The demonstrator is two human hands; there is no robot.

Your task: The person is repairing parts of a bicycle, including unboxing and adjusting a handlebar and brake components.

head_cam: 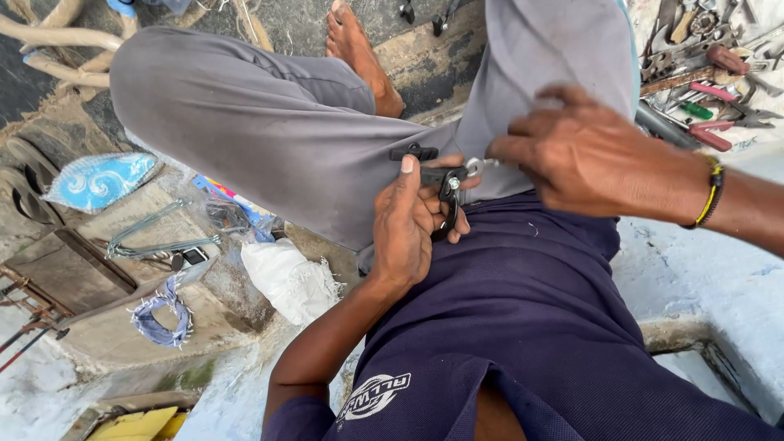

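Head view, looking down at my lap: my left hand [408, 224] is curled tight around a small black metal brake part [445, 192], thumb pressed along its top, holding it against my grey trouser leg [269, 122]. My right hand [584, 155] sits just to the right of it, fingers bunched together and pinching the silvery bolt end [476, 166] sticking out of that part. Beyond my right hand lies a heap of hand tools [706, 73]; off to the left of my left hand, a white rag [290, 278].

Worn concrete floor [719, 286] with scattered hand tools [710, 73], white cloth [290, 278], blue rag [163, 318], patterned pouch [102, 180].
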